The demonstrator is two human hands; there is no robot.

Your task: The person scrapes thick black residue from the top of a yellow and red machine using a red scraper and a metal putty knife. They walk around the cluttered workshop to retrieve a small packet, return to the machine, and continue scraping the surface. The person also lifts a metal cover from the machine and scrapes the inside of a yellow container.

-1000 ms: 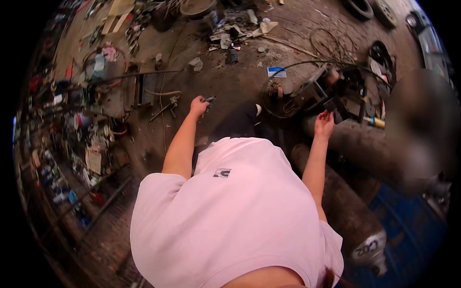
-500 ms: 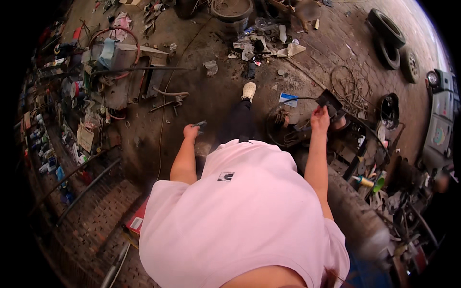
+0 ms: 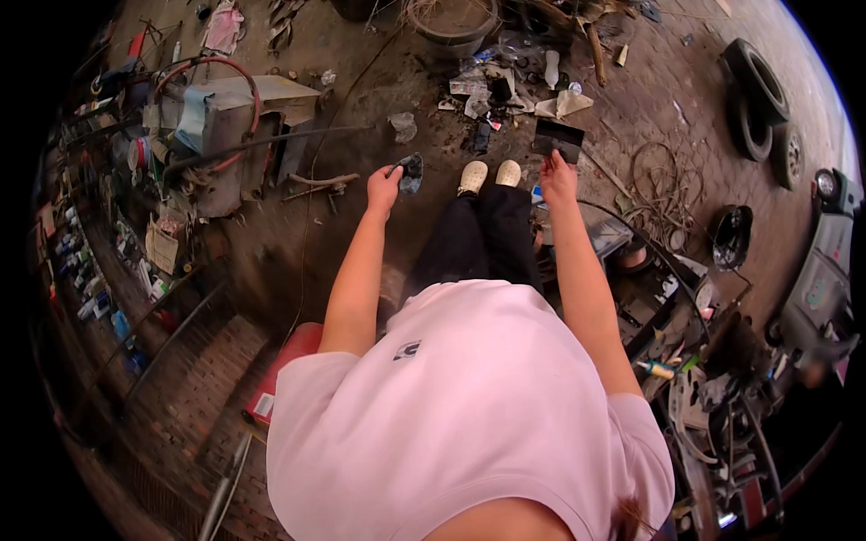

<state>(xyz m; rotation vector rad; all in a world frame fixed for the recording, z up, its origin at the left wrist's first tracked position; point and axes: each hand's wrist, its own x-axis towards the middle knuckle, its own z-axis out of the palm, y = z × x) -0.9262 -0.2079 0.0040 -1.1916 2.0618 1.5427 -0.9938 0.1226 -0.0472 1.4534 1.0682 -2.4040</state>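
Note:
My left hand (image 3: 382, 191) is closed on a small, dark grey, crumpled-looking piece (image 3: 410, 173) with a paler middle; I cannot tell its kind. A thin, flat, black rectangular plate (image 3: 558, 141) is pinched at its near edge by my right hand (image 3: 559, 182), with the thumb on top. Both arms reach forward, and the hands are well apart, one on either side of my cream-coloured clogs (image 3: 473, 178). Below the right hand, a blue-and-white card (image 3: 537, 194) is mostly hidden.
Scrap and paper litter (image 3: 487, 90) lie ahead, by a round basin (image 3: 453, 27). To the left are a metal frame with a red hose (image 3: 256, 113) and a cluttered shelf (image 3: 99, 270). Tyres (image 3: 756, 81), coiled wire (image 3: 663, 185) and machine parts (image 3: 640, 293) lie to the right.
My right hand has swung left and forward with the black plate, away from the machine parts. The left hand has moved forward with its piece. Both clogs now show side by side.

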